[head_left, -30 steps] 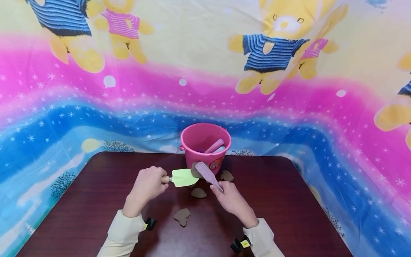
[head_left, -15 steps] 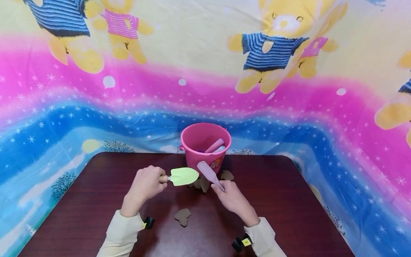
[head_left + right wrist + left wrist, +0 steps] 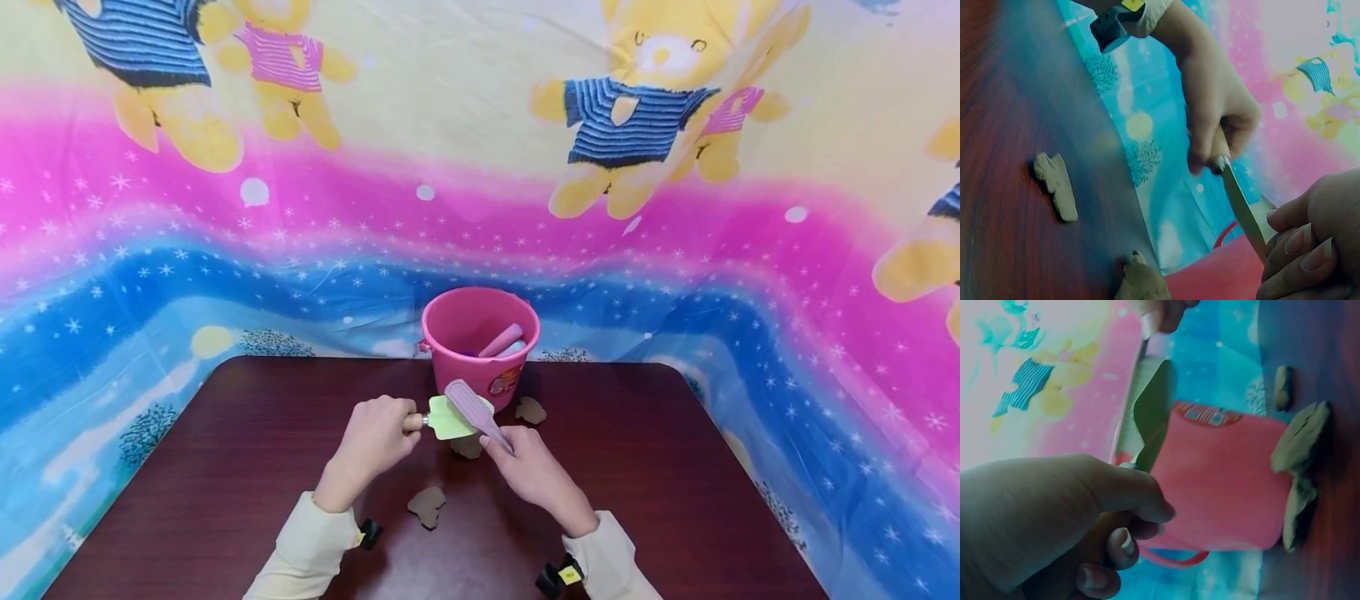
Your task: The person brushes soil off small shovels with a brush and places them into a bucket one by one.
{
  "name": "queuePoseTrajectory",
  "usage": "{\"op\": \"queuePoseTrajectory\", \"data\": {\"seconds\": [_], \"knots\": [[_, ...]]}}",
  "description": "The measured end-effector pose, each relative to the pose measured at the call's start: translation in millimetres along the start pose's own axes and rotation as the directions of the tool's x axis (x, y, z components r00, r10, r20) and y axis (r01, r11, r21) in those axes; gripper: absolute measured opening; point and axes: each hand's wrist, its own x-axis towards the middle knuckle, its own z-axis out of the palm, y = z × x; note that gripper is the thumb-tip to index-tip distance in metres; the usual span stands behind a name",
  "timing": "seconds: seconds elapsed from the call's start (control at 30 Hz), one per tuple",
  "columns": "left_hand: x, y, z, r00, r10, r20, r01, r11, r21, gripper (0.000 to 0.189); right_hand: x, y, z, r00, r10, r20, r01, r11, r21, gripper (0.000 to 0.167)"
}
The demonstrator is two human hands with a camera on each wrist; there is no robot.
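Observation:
My left hand [image 3: 375,437] grips the wooden handle of a small green trowel [image 3: 441,423], held level in front of the pink bucket [image 3: 480,367]. In my right hand [image 3: 540,475] is a lilac tool [image 3: 472,408] with a flat, ribbed head, which crosses over the trowel's blade. Under the trowel, brown clay lumps [image 3: 1300,437] lie on the table against the bucket's foot, partly hidden in the head view. Another flat clay piece [image 3: 427,507] lies nearer me, and one more clay lump [image 3: 531,410] sits right of the bucket.
Inside the bucket lean a pink handle [image 3: 501,340] and a light blue one [image 3: 512,350]. The bucket stands near the far edge of the dark wooden table [image 3: 637,467]. A printed bear curtain [image 3: 337,275] hangs behind and along both sides.
A clay lump on the trowel's tip dropped onto the lump below between the first two frames. Since then my left hand has moved right, bringing the blade beneath the lilac tool, which shifted slightly left.

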Motion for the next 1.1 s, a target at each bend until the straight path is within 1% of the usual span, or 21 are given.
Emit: {"op": "queuePoseTrajectory", "data": {"seconds": [0.13,0.23,0.33,0.43,0.53,0.7,0.8,0.97,1.1], "knots": [[-0.4,4.8,7.9,0.998,0.017,-0.064,-0.016,1.000,0.019,0.049,-0.7,-4,5,1.000,-0.011,0.019,0.011,1.000,0.002,0.030],[-0.8,7.1,11.7,0.996,0.020,-0.092,-0.018,0.999,0.028,0.047,-1.5,-6,9,0.999,-0.018,0.038,0.018,1.000,0.011,0.029],[-0.9,8.8,13.9,0.995,0.021,-0.097,-0.020,1.000,0.018,0.047,-2.5,-7,12,0.998,-0.032,0.058,0.031,0.999,0.022,0.025],[-0.5,9.9,15.4,0.995,0.024,-0.098,-0.022,1.000,0.020,0.047,-2.6,-7,15,0.996,-0.051,0.074,0.050,0.999,0.020,0.026],[0.2,10.3,16.0,0.994,0.031,-0.104,-0.027,0.999,0.038,0.045,-1.7,-6,15,0.996,-0.050,0.074,0.049,0.999,0.008,0.029],[0.6,9.7,14.5,0.988,0.046,-0.144,-0.036,0.997,0.072,0.038,0.0,-3,11,0.998,-0.020,0.057,0.020,1.000,0.000,0.030],[0.7,8.3,13.1,0.985,0.050,-0.165,-0.037,0.996,0.084,0.038,1.0,-1,7,0.999,-0.015,0.042,0.015,1.000,-0.004,0.033],[1.0,5.3,11.3,0.985,0.046,-0.166,-0.034,0.997,0.070,0.042,2.1,4,0,1.000,-0.014,0.000,0.014,1.000,-0.016,0.038],[1.2,3.2,9.6,0.987,0.042,-0.154,-0.034,0.998,0.054,0.044,3.1,9,-6,1.000,0.011,-0.023,-0.011,1.000,-0.022,0.040]]}}
